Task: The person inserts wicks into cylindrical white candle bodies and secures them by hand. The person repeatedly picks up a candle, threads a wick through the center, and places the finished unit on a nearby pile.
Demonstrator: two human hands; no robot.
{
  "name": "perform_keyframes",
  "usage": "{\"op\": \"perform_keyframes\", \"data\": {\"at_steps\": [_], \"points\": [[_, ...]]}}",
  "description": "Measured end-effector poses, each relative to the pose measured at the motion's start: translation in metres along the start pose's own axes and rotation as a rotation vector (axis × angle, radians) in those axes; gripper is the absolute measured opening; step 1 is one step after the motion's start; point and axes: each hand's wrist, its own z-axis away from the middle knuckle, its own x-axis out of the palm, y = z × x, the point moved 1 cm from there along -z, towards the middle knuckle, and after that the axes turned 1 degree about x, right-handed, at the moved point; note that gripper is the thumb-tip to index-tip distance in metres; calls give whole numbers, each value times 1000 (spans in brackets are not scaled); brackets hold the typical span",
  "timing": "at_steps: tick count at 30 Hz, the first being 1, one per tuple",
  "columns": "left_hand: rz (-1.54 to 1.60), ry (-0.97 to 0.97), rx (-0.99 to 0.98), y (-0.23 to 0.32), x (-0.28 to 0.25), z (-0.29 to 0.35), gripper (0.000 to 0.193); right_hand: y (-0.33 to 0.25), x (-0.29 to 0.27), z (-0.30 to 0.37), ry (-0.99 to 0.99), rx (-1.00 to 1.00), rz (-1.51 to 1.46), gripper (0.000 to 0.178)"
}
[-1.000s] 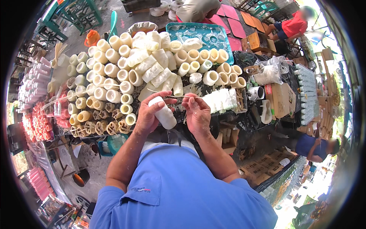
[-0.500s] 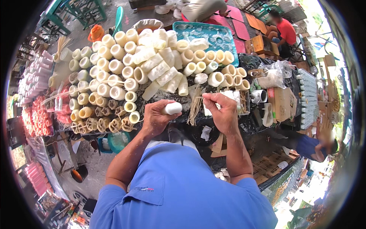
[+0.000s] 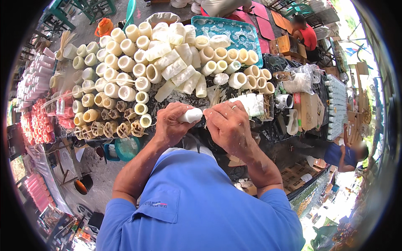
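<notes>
My left hand (image 3: 171, 122) is closed around a short white candle (image 3: 191, 115), whose rounded end points right. Close by that end, my right hand (image 3: 228, 125) is held in a pinch, its fingertips almost touching the candle; whatever lies between them is too small to make out. Just beyond my right hand, a bundle of straw-coloured wick strands (image 3: 216, 95) lies on the dark table, partly hidden by the hand. Beside it sits a row of white candles (image 3: 252, 104).
Many hollow cream wax cylinders (image 3: 125, 63) crowd the table's left and middle. A turquoise tray (image 3: 245, 31) with wax residue stands behind them. To the right are a cardboard box (image 3: 310, 111) and plastic bags (image 3: 302, 81). A person in red (image 3: 309, 37) sits at the far right; another in blue (image 3: 341, 157) stands nearer.
My right hand has moved left and down from beside the wick bundle to the candle's end. The left hand still holds the candle, nearly in the same place.
</notes>
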Motion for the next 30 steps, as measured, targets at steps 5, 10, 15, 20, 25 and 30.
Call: {"op": "perform_keyframes", "data": {"at_steps": [5, 10, 15, 20, 25, 30], "points": [[-10, -16, -23, -2, -2, 2, 36, -2, 4, 2, 15, 5, -18, 16], [-15, -2, 2, -5, -1, 6, 38, -6, 6, 1, -5, 23, -36, 15], [-42, -2, 8, -5, -2, 8, 41, -6, 5, 1, -71, -2, 2, 15], [-27, -1, -15, -3, -3, 8, 41, -5, 4, 0, -82, 9, 23, 14], [-50, -21, -7, -2, -6, 8, 43, -5, 3, 0, -101, -1, 26, 13], [-101, -29, 33, -1, -6, 7, 44, -3, 5, -2, -103, -24, 57, 9]]}}
